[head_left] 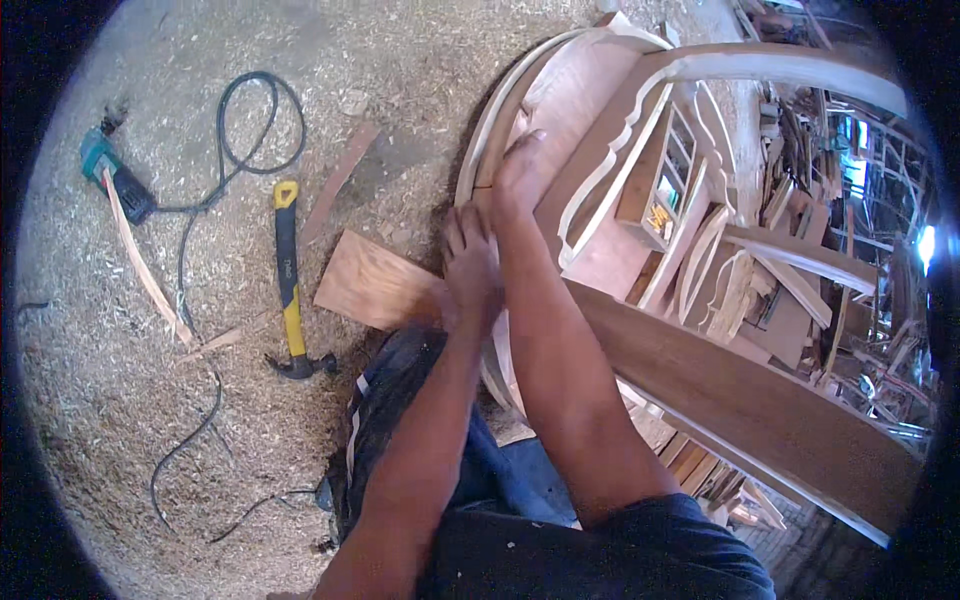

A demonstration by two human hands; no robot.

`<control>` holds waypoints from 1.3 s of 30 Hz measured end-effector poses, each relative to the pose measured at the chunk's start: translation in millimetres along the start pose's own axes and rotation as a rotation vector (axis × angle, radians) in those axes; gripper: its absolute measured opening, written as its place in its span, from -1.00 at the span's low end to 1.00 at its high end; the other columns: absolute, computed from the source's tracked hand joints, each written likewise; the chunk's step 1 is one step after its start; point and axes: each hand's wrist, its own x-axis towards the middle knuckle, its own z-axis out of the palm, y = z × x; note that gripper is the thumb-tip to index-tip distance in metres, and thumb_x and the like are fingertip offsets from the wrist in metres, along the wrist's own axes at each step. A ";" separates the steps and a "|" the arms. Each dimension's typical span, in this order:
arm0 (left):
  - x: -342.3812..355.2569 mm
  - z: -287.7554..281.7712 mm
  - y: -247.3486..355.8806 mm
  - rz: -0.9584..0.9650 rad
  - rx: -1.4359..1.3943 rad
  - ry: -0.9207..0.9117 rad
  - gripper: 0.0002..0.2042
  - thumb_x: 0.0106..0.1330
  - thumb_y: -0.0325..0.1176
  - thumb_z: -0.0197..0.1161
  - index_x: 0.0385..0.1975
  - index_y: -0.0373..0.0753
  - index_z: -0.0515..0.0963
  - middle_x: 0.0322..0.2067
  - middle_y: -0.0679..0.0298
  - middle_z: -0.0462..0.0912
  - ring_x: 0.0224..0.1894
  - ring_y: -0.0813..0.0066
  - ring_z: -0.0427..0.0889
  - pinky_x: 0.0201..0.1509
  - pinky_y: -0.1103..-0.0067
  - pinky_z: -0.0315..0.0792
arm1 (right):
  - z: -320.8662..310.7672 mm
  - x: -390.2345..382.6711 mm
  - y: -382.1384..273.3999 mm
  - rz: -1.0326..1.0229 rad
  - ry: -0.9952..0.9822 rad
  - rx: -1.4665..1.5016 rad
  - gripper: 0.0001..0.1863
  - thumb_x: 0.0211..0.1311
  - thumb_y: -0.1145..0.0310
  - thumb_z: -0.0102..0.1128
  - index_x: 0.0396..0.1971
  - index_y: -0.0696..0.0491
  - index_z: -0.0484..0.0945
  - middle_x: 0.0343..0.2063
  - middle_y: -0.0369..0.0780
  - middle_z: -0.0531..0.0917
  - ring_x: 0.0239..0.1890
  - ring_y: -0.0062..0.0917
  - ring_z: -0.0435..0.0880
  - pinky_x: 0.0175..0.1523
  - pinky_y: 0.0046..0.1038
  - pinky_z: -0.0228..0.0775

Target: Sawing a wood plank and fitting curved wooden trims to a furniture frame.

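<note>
A curved wooden furniture frame [610,80] with pale, scalloped edging lies before me. My left hand [467,260] rests on its curved left rim, fingers apart and pointing forward. Just ahead and to the right, my right hand [515,180] is on the same frame with fingers bent and pressed together; whatever they hold is hidden. A square plywood piece [365,275] lies on the floor beside my left hand. A long brown board [720,370] crosses beneath my right forearm.
On the shaving-strewn floor [170,400] lie a yellow-and-black hammer [290,270], a teal power tool [115,175] with looping cable [270,80], and thin wood strips [140,250]. Piles of timber offcuts [840,260] crowd the right side. My legs [390,400] are below.
</note>
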 end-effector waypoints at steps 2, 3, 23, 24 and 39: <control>-9.0 -19.3 1.8 -0.044 -0.145 -0.006 -0.04 0.32 0.06 0.37 0.63 -0.21 0.08 0.49 -0.14 0.31 0.26 -0.19 0.59 0.34 0.02 0.51 | -5.7 7.2 0.7 0.043 -0.140 0.159 -0.11 0.70 -0.25 -0.47 0.02 0.33 0.63 0.02 0.12 0.69 0.04 -0.02 0.64 0.28 -0.14 0.39; -15.1 -25.3 -0.4 -0.080 -0.111 -0.017 -0.02 0.32 0.07 0.37 0.64 -0.24 0.05 0.50 -0.17 0.29 0.28 -0.20 0.58 0.36 0.01 0.49 | -7.8 5.4 3.9 0.068 -0.216 0.240 -0.11 0.69 -0.25 -0.46 0.00 0.32 0.63 0.00 0.10 0.69 0.01 -0.04 0.64 0.25 -0.15 0.40; -23.2 -48.7 26.8 -0.158 0.025 -0.134 -0.21 0.47 -0.22 0.22 0.61 -0.37 0.05 0.50 -0.18 0.27 0.29 -0.19 0.55 0.38 0.08 0.48 | -7.7 -76.6 26.5 -0.037 -0.218 0.172 -0.75 0.35 0.46 0.18 -0.02 0.19 0.60 -0.26 -0.15 0.70 -0.31 -0.52 0.59 -0.15 -0.45 0.49; -22.5 -44.3 20.5 -0.131 0.039 -0.107 -0.22 0.47 -0.24 0.21 0.61 -0.36 0.06 0.51 -0.18 0.26 0.30 -0.19 0.55 0.39 0.09 0.48 | -5.1 -76.9 25.1 -0.031 -0.210 0.170 -0.75 0.33 0.49 0.17 -0.02 0.19 0.60 -0.26 -0.14 0.70 -0.31 -0.52 0.59 -0.15 -0.47 0.48; 34.0 -120.7 -17.4 0.006 -0.324 -0.579 -0.27 0.56 -0.43 0.08 0.68 -0.35 -0.03 0.61 -0.11 0.16 0.42 -0.16 0.48 0.43 0.22 0.46 | 8.5 -72.3 28.6 -0.025 -0.032 0.114 -0.73 0.38 0.38 0.11 -0.06 0.19 0.65 -0.18 -0.18 0.71 -0.19 -0.46 0.59 0.00 -0.44 0.46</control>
